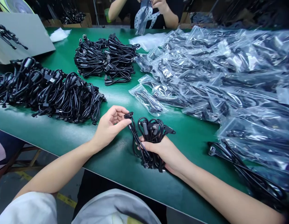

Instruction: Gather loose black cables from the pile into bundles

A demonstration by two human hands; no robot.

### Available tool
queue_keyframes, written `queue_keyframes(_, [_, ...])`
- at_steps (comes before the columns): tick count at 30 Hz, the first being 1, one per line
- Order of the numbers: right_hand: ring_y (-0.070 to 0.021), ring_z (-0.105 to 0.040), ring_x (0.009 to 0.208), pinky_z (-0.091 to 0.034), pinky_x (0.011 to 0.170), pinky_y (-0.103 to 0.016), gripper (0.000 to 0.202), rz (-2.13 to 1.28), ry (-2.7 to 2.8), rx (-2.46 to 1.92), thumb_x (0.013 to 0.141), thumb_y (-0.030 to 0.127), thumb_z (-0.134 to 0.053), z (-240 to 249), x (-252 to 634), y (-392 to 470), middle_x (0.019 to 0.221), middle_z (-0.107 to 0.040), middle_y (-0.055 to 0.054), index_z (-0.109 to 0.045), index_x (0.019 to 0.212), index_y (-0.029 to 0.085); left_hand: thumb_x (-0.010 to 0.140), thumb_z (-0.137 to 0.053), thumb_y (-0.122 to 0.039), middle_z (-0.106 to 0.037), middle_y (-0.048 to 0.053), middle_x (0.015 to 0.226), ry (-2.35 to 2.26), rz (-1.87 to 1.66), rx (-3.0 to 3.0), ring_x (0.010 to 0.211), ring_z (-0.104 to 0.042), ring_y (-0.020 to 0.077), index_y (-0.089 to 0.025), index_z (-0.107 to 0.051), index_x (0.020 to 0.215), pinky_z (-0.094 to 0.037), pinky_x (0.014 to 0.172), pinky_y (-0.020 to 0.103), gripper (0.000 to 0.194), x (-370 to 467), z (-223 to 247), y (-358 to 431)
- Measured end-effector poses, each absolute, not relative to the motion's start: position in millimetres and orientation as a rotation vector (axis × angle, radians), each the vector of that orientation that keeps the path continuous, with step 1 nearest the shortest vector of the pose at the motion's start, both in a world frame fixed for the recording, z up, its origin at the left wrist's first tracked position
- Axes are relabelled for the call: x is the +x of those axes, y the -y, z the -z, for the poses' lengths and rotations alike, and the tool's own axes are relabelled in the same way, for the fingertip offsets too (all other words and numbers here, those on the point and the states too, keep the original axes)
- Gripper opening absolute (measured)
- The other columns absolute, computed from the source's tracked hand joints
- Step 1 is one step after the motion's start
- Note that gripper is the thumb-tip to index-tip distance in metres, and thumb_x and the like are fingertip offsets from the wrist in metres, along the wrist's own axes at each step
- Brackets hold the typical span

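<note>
My right hand (156,149) is wrapped round a bunch of coiled black cables (150,129), held low over the table near its front edge. Several plugs stick out of the bunch, among them a metal USB plug. Between thumb and fingers, my left hand (114,123) pinches a black cable connector (129,115) at the left side of the bunch. The cord from this connector runs down in front of my right thumb. My right fingers are partly hidden behind the cables.
A long pile of black cables (53,90) lies at left, with stacked cable bundles (107,59) farther back. Bagged cables (205,74) cover the right side. Loose cables (242,168) lie beside my right forearm. Across the green table (116,93), another person (158,14) holds a bag.
</note>
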State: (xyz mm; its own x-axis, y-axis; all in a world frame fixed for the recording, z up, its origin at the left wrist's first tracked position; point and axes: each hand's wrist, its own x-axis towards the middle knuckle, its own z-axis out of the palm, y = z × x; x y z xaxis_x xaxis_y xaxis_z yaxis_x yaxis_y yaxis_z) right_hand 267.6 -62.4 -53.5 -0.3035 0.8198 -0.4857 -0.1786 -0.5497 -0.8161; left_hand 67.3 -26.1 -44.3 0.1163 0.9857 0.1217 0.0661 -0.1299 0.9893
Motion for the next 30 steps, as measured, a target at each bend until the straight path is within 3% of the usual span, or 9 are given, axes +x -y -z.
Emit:
queue_keyframes(8, [-0.0157,-0.059,0.075,-0.046,0.076,-0.03,0.028,-1.906,0.871,-1.257,0.057,0.023,-0.085,53,266,63,0.08,-0.069,0.0,-0.071,0.079,0.018,0.08,-0.078,-0.028,-0.062,0.0,0.084,-1.116,-1.184,1.402,0.077,-0.059,0.0101,-0.018,-0.062,0.098,-0.049,0.073,0.021,0.026,68,44,24])
queue_keyframes(15, [-0.0144,-0.054,0.072,-0.046,0.079,-0.031,0.03,-1.839,0.876,-1.145,0.057,0.027,-0.089,55,267,65,0.077,-0.062,0.003,-0.065,0.074,0.02,0.08,-0.076,-0.039,-0.055,-0.006,0.066,-1.012,-0.956,1.206,0.054,-0.051,0.0076,-0.019,-0.052,0.093,-0.04,0.05,0.02,0.035,72,48,21])
queue_keyframes(19, [-0.0143,-0.055,0.075,-0.045,0.081,-0.031,0.03,-1.841,0.865,-1.119,0.055,0.024,-0.09,56,269,63,0.078,-0.064,0.004,-0.068,0.075,0.019,0.074,-0.081,-0.044,-0.06,-0.002,0.072,-0.922,-0.696,1.155,0.061,-0.054,0.0092,-0.016,-0.057,0.09,-0.042,0.054,0.021,0.04,77,50,23])
queue_keyframes(23, [-0.0141,-0.056,0.075,-0.046,0.081,-0.031,0.029,-1.862,0.841,-1.097,0.055,0.021,-0.09,57,269,61,0.077,-0.065,0.004,-0.07,0.076,0.02,0.074,-0.082,-0.043,-0.066,0.002,0.08,-0.865,-0.659,1.146,0.069,-0.056,0.011,-0.016,-0.061,0.092,-0.042,0.058,0.021,0.039,81,49,26])
queue_keyframes(30, [-0.0152,-0.059,0.076,-0.048,0.082,-0.032,0.025,-1.857,0.86,-1.127,0.058,0.021,-0.088,59,269,62,0.081,-0.068,0.002,-0.072,0.078,0.02,0.072,-0.082,-0.048,-0.054,-0.003,0.067,-0.999,-0.769,1.179,0.06,-0.047,0.0091,-0.016,-0.059,0.079,-0.042,0.058,0.022,0.04,77,48,25])
